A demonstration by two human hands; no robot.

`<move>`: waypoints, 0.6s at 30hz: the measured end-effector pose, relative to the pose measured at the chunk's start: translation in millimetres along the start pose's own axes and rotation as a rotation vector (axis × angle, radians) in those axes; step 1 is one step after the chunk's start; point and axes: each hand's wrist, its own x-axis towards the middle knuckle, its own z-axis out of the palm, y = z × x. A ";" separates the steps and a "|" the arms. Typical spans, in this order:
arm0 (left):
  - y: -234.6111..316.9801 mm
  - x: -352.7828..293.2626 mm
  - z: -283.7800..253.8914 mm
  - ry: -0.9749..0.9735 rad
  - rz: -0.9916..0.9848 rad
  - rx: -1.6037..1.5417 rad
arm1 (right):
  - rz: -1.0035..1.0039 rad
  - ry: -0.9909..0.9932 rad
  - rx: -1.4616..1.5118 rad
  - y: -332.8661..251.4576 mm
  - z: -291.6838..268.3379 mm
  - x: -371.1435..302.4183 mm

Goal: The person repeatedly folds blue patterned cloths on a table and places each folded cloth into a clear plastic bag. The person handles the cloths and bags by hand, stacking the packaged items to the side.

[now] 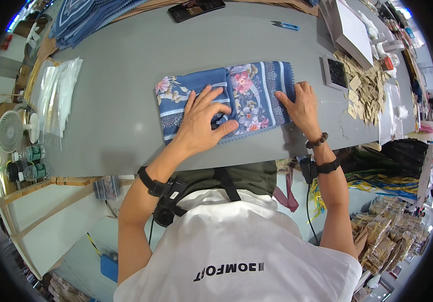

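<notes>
A blue floral cloth [249, 100] with pink flowers, pale stripes and a zigzag-cut edge lies folded on the grey table [125, 100] in front of me. My left hand [202, 121] rests palm down on its left half, fingers spread and thumb apart, holding nothing. At the right edge of the cloth is my right hand [302, 106]. Its thumb presses on top of the fabric and its curled fingers close around the edge; the fingertips are hidden. Part of the cloth under my left hand is covered.
Stacked blue cloths [83, 22] and a phone [196, 9] lie along the far side. Blue thread snips [285, 25] sit far right. Paper tags [370, 90], a dark-topped box [335, 72] and a white box [350, 32] are at right; clear plastic sleeves [57, 95] are at left.
</notes>
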 end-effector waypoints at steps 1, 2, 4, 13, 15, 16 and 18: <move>-1.5 -0.5 1.5 -0.008 -0.035 -0.006 | -0.006 -0.027 0.020 -1.2 -1.8 0.8; -3.2 -0.9 2.2 0.019 -0.072 -0.001 | 0.032 -0.056 0.080 -3.7 -4.7 0.5; -3.9 2.8 9.3 0.073 -0.016 0.160 | 0.127 -0.159 0.164 -11.8 -14.8 4.3; 3.7 -16.6 -6.8 0.266 -0.137 -0.026 | 0.049 -0.337 1.096 -117.8 -54.8 12.0; 2.6 -37.6 -21.6 0.380 -0.364 -0.334 | -0.165 -0.431 1.068 -144.9 -42.8 12.5; 0.1 -48.9 -27.6 0.385 -0.523 -0.569 | -0.197 -0.541 1.127 -157.7 -34.7 11.0; -15.1 -56.8 -32.3 0.573 -0.483 -0.419 | -0.319 -0.748 1.222 -177.6 -19.4 7.8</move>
